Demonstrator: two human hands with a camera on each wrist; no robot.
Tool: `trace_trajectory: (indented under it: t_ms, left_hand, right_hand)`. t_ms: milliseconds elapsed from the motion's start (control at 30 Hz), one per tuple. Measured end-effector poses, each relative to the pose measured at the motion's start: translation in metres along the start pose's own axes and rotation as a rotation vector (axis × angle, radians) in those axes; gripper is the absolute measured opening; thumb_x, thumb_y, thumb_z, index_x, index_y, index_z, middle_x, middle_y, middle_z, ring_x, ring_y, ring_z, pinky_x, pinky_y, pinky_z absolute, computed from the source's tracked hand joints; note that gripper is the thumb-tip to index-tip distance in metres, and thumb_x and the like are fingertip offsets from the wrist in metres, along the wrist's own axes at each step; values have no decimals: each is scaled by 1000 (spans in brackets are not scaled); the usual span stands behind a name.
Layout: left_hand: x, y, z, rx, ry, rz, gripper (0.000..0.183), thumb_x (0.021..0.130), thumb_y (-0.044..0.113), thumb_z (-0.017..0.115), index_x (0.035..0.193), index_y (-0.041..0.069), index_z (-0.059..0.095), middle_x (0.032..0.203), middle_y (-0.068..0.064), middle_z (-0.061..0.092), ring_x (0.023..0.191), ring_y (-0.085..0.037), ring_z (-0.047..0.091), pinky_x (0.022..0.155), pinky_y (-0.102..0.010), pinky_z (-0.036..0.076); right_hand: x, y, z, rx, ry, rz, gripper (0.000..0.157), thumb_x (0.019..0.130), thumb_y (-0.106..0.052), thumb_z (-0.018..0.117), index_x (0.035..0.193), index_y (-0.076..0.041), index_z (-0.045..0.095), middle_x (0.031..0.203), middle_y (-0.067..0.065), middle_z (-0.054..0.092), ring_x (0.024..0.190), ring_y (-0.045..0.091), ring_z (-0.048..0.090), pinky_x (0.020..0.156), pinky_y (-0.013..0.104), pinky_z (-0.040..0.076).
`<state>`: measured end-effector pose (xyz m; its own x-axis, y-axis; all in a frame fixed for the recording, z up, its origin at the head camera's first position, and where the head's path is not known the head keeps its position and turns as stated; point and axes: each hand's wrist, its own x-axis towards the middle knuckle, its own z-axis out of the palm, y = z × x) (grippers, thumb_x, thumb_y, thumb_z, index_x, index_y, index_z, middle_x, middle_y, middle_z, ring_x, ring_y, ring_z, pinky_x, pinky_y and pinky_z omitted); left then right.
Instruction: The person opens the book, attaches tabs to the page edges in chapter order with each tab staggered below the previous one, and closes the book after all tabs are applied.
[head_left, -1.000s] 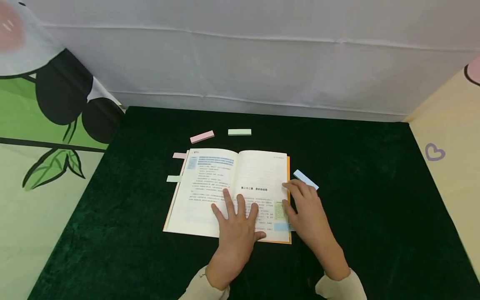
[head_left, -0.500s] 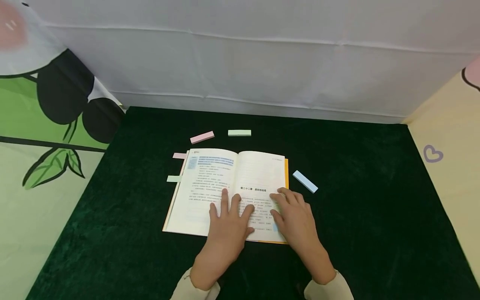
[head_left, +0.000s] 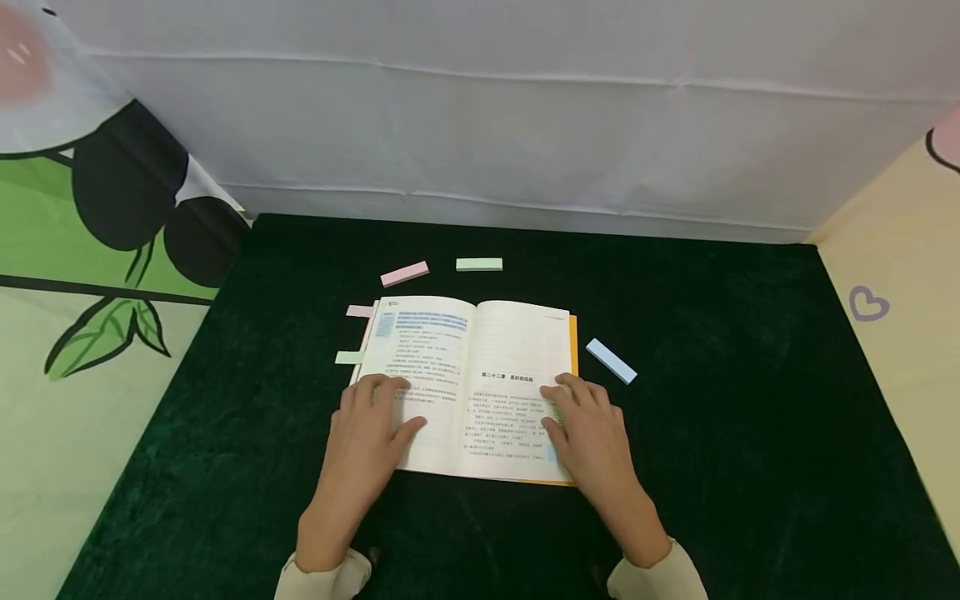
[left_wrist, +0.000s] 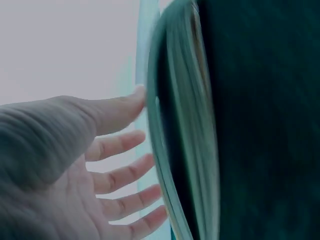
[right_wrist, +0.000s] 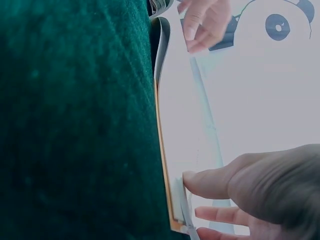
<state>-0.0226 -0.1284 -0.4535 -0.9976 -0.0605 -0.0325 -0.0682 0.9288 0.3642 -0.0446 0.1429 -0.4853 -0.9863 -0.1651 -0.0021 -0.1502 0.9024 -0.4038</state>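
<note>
An open book [head_left: 517,337] with printed pages lies in the middle of the table in the head view. My left hand [head_left: 360,437] rests on the lower left page, its fingers relaxed and apart. On the outer part of the right page lies my right hand [head_left: 597,437], fingers lightly bent; in the right wrist view its thumb [right_wrist: 207,183] touches the page near the edge. A pink tab [head_left: 360,311] and a pale green tab [head_left: 348,357] stick out from the left side. Notes on the right page are partly hidden under the right hand.
Beyond the book, a pink sticky-note pad [head_left: 404,274] and a pale green pad [head_left: 479,264] lie on the dark green cloth [head_left: 750,400]. A light blue pad [head_left: 611,361] is to its right. A white curtain [head_left: 480,125] hangs behind.
My left hand has slid from the book's centre to the left page. The right hand has moved slightly inward from the book's right edge onto the right page.
</note>
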Motion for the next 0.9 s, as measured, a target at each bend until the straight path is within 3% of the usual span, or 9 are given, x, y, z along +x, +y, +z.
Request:
trace_trajectory:
  t_ms: [133,333,633,767,900]
  left_hand:
    - [0,-14,-2,-42,-3,-127,64,93,32,81,143,4,53,150,-26,44,134,-46,39,104,-65,39]
    - [1,-21,-5,-146,-29,-295,87,93,34,79,158,-1,32,161,-34,31,138,-52,32,110,-71,33]
    - [9,-26,-11,-274,-50,-362,88,96,27,77,161,0,25,159,-31,37,133,-48,35,103,-62,38]
    - [7,-21,-12,-259,-38,-403,77,100,30,70,160,2,30,156,-32,39,130,-49,37,99,-63,39]
    - [1,-16,-12,-210,-29,-425,71,103,34,64,158,1,33,152,-35,39,127,-51,37,95,-66,40]
  right_hand:
    - [0,0,0,6,2,-3,41,95,-20,76,136,-17,68,151,11,56,131,38,49,99,57,46]
    - [0,0,0,8,-4,1,41,96,-20,75,137,-17,67,152,11,55,132,37,49,102,55,47]
    - [0,-1,0,32,-1,12,43,96,-17,75,138,-14,67,154,12,55,134,37,49,108,57,46]
    - [-1,-2,0,34,-3,19,42,96,-17,74,138,-15,67,154,11,55,135,38,48,112,60,39]
    - [-2,-3,1,52,5,13,42,96,-15,75,138,-15,67,154,11,55,135,38,48,112,60,40]
